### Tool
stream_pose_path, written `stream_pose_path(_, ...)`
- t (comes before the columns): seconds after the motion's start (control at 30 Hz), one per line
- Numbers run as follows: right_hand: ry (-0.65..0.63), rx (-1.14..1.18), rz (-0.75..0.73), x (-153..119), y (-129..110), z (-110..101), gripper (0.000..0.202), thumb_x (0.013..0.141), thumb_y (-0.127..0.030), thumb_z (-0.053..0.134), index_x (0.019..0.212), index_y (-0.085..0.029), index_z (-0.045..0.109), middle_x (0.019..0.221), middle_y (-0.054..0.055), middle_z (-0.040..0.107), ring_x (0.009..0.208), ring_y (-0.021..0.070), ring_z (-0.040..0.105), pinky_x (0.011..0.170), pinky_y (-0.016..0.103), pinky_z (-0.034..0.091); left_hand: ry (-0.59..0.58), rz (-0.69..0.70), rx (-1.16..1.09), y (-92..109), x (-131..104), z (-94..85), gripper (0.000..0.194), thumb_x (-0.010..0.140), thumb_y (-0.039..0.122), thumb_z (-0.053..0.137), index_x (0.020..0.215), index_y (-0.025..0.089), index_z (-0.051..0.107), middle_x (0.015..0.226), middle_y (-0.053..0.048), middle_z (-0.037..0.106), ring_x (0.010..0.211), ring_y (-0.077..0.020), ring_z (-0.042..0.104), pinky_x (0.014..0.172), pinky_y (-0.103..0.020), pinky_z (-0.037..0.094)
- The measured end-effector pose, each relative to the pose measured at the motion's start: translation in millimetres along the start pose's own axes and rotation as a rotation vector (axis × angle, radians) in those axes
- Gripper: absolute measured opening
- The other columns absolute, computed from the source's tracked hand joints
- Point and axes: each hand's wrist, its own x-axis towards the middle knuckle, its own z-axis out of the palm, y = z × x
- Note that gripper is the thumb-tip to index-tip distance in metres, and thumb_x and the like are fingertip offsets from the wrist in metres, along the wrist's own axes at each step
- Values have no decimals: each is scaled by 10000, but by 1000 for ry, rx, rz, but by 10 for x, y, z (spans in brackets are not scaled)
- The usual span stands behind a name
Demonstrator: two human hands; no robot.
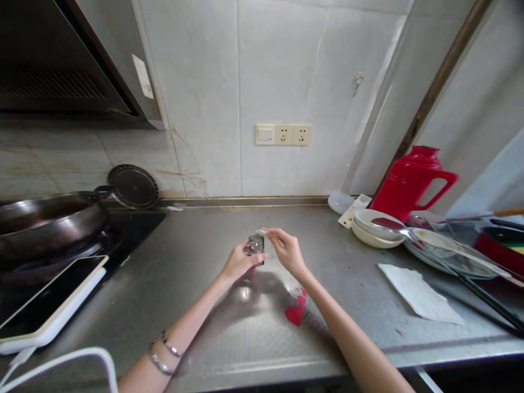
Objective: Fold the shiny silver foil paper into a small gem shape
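Observation:
My left hand (238, 262) is closed around a small dark, shiny, see-through box-like thing (256, 245), held above the steel counter (213, 322). Close by on its right, my right hand (289, 254) has thumb and fingers pinched together at a small whitish bit (262, 232) near the top of the box-like thing. What that bit is cannot be made out. Below the right wrist, a torn red scrap (295, 312) with a clear part lies on the counter.
On the left, a large pan (53, 226) stands on the black stove, with a phone and white power bank (53, 305) in front. To the right are a red thermos flask (409, 183), stacked bowls (379, 237), a ladle and a white paper napkin (420, 295).

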Motion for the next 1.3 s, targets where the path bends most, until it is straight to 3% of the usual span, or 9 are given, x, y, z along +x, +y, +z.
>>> stream_pose_path(0.17, -376, 194, 24, -7, -15, -55, 444, 797, -182, 565, 1236, -250, 559, 1271, 71, 593, 1187, 225, 539, 992, 415, 440, 12, -65, -59, 53, 1, -30, 539, 611, 488, 749, 975, 121, 595, 711, 2, 574, 466, -80, 518, 380, -207, 485)
stream_pose_path(0.27, -448, 210, -8, -65, -7, -8, 720, 693, -160, 676, 1352, -277, 409, 1374, 89, 459, 1243, 235, 472, 978, 408, 461, 27, -94, -59, 51, 13, -40, 556, 615, 519, 741, 977, 120, 605, 687, 3, 575, 460, -93, 537, 380, -219, 492)
stream_pose_path(0.47, -330, 105, -19, -115, 69, 122, 778, 636, -219, 762, 1327, -259, 407, 1277, 103, 476, 1150, 235, 516, 851, 364, 529, -28, -117, -50, -4, 44, -76, 708, 602, 609, 721, 1099, 125, 579, 786, -43, 645, 450, -93, 551, 420, -238, 502)
stream_pose_path(0.6, -256, 164, 104, -80, 92, 105, 758, 629, -254, 776, 1302, -226, 428, 1268, 115, 511, 1080, 230, 568, 779, 325, 543, -147, -22, -82, -37, 63, -126, 1185, 520, 525, 818, 1449, 168, 174, 1091, -162, 646, 694, -167, 671, 641, -296, 553)
stream_pose_path(0.7, -234, 269, 271, -71, 68, 113, 752, 621, -274, 788, 1279, -189, 432, 1183, 110, 588, 995, 217, 623, 777, 329, 546, -149, 149, 31, -61, 49, -133, 1352, 482, 360, 877, 1480, 202, -22, 1297, -212, 533, 1059, -252, 623, 923, -389, 482)
stream_pose_path(0.87, -248, 330, 312, -75, -6, 128, 667, 603, -314, 810, 1189, -177, 521, 1056, 67, 663, 950, 195, 643, 867, 342, 517, -17, 280, 280, -104, 8, -82, 1195, 534, 295, 850, 1465, 214, 106, 1293, -162, 547, 1178, -281, 545, 1013, -457, 403)
stream_pose_path(0.97, -263, 393, 348, -51, -14, 95, 533, 710, -442, 716, 1154, -184, 574, 1066, 72, 659, 913, 179, 641, 768, 302, 551, 85, 298, 337, -106, -4, -46, 1050, 556, 325, 835, 1411, 193, 240, 1285, -161, 547, 1156, -284, 552, 1006, -450, 406)
stream_pose_path(1.13, -199, 397, 451, 6, 135, 75, 440, 777, -546, 577, 968, -159, 662, 870, 52, 668, 736, 160, 625, 560, 255, 549, 84, 268, 291, -59, -44, 6, 957, 552, 305, 833, 1350, 196, 316, 1227, -144, 586, 1100, -270, 584, 973, -419, 435)
stream_pose_path(1.3, -59, 156, 279, 38, 276, 55, 334, 769, -451, 593, 819, -139, 702, 681, 26, 664, 613, 153, 589, 539, 245, 484, 34, 227, 241, -65, -81, 57, 962, 533, 302, 845, 1340, 187, 333, 1213, -148, 595, 1079, -266, 600, 962, -399, 446)
